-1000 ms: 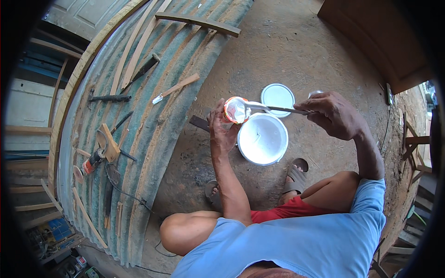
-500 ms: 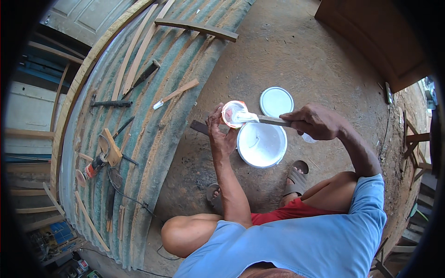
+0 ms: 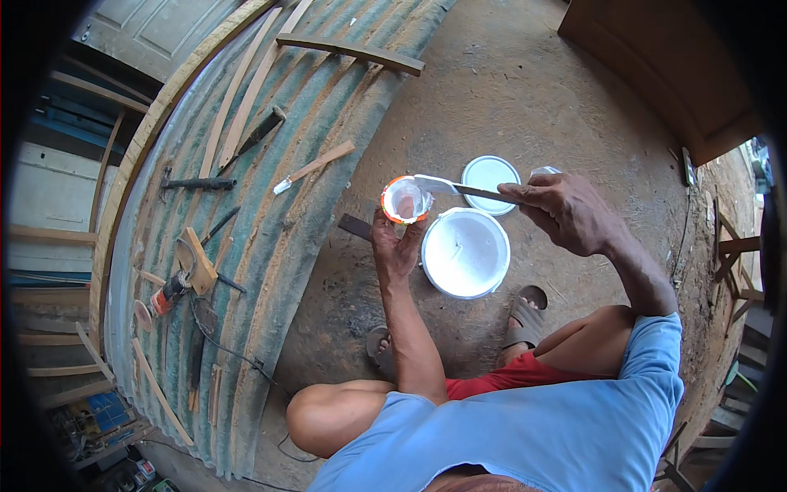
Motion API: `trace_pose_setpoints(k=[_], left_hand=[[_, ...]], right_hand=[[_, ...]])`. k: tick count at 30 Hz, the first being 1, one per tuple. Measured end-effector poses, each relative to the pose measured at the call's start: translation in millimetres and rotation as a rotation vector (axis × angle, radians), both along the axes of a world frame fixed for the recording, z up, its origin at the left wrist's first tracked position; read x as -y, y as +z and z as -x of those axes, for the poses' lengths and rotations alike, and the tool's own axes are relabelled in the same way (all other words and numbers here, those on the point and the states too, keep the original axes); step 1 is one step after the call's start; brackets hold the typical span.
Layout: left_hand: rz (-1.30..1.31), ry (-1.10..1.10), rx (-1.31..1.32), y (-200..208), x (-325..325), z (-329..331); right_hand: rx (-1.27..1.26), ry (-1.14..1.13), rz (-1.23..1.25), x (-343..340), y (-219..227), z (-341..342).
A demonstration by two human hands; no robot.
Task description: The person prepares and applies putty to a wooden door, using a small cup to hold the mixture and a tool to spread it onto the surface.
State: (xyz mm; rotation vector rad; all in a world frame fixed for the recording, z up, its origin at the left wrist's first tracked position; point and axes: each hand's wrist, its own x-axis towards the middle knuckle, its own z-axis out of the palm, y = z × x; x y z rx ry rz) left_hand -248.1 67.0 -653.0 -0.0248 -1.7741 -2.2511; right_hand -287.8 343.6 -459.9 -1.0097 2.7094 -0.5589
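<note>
In my left hand is a small cup with an orange rim, tilted so that its mouth and white-smeared inside show. My fingers are wrapped round its lower side. My right hand grips a dark flat stick whose far end is coated in thick white paste. That coated end lies at the cup's upper right rim. Just below the stick, a white bucket of white paste or paint stands on the ground. Behind it lies a round white lid, partly crossed by the stick.
Left of me, a corrugated sheet carries wooden strips, a hammer, a paste-tipped brush and an angle grinder with its cord. A brown wooden panel stands at the far right. My sandalled feet flank the bucket.
The stick's coated end has moved from inside the cup up to its rim, and my right hand has shifted right. The cup has turned slightly and moved a little left and down.
</note>
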Motion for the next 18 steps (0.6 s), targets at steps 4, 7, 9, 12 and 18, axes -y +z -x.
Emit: trace_pose_setpoints(k=[4, 7, 9, 12, 18], left_hand=[[0.072, 0.03, 0.024, 4.7, -0.3, 0.4], [0.2, 0.088, 0.058, -6.3, 0.3, 0.7], [0.273, 0.132, 0.041, -10.9, 0.9, -0.2], [0.36, 0.136, 0.078, -13.3, 6.4, -1.1], [0.237, 0.164, 0.05, -16.0, 7.9, -0.6]], right_hand=[[-0.031, 0.032, 0.002, 5.0, -4.7, -5.4], [-0.056, 0.06, 0.0, 6.3, -16.2, -8.1], [-0.061, 0.068, -0.006, 6.7, -20.3, -9.0], [-0.046, 0.058, -0.021, 6.0, -22.4, -8.0], [-0.004, 0.013, -0.084, -8.4, 1.3, -0.5]])
